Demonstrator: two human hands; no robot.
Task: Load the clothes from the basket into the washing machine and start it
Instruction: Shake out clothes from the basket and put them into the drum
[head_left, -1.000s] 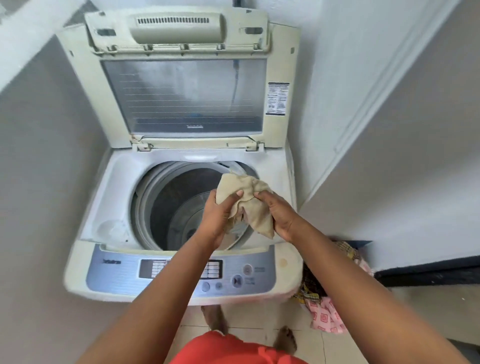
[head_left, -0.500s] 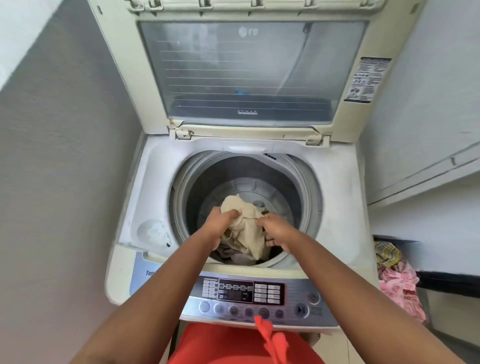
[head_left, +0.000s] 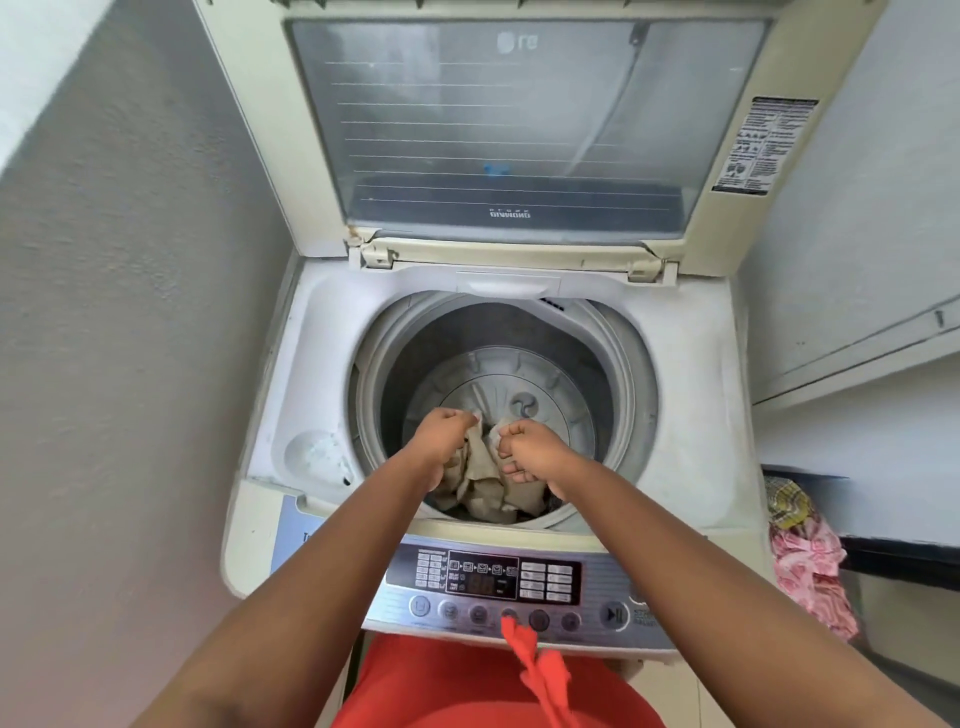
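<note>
Lid (head_left: 519, 130): top edge cut off by the frame. Beige cloth (head_left: 485, 475): upper part hidden behind my left hand (head_left: 441, 441) and right hand (head_left: 532, 449). Control panel (head_left: 498, 579): left end covered by my forearm, labels too small to read. Clothes pile (head_left: 805, 561) beside the washing machine (head_left: 291, 374): basket hidden.

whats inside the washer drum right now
A beige cloth, gripped by both hands, above the grey pulsator. Something dark shows beneath it; whatever else lies underneath is covered.
</note>
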